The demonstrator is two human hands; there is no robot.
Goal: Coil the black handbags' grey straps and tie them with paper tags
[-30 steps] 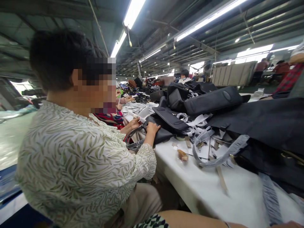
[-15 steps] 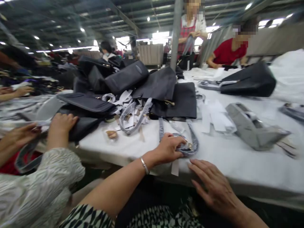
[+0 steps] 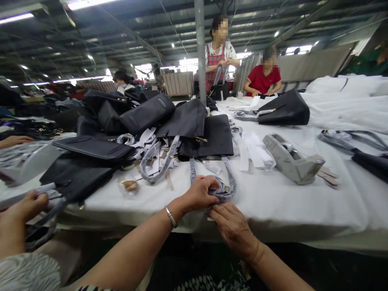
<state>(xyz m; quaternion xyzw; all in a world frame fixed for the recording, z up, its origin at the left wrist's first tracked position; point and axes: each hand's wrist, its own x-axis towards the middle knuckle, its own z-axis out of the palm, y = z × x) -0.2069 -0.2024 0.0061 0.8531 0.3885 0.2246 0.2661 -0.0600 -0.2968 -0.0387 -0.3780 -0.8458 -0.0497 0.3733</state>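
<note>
My left hand (image 3: 201, 193), with a silver bangle at the wrist, is closed around a coiled bag strap (image 3: 226, 190) in clear wrapping. The strap rests on the white-covered table close to its front edge. My right hand (image 3: 235, 228) is just below, fingers bent and nearly touching the left. Its fingertips press on a white paper strip (image 3: 210, 218), mostly covered by the hand. Beyond the strap lies a black bag (image 3: 218, 135), its two wrapped handles (image 3: 230, 171) reaching toward me.
Black bags (image 3: 148, 115) are heaped at left. A grey tape dispenser (image 3: 291, 159) and white papers (image 3: 257, 151) lie to the right. A small plastic packet (image 3: 129, 186) is near the front edge. A neighbour's hand (image 3: 26, 208) works at far left. Two people stand or sit across the table.
My right hand has moved left from open beside the strap to the paper strip under my left hand. The view has turned right. The neighbour's hand has come off the black bag.
</note>
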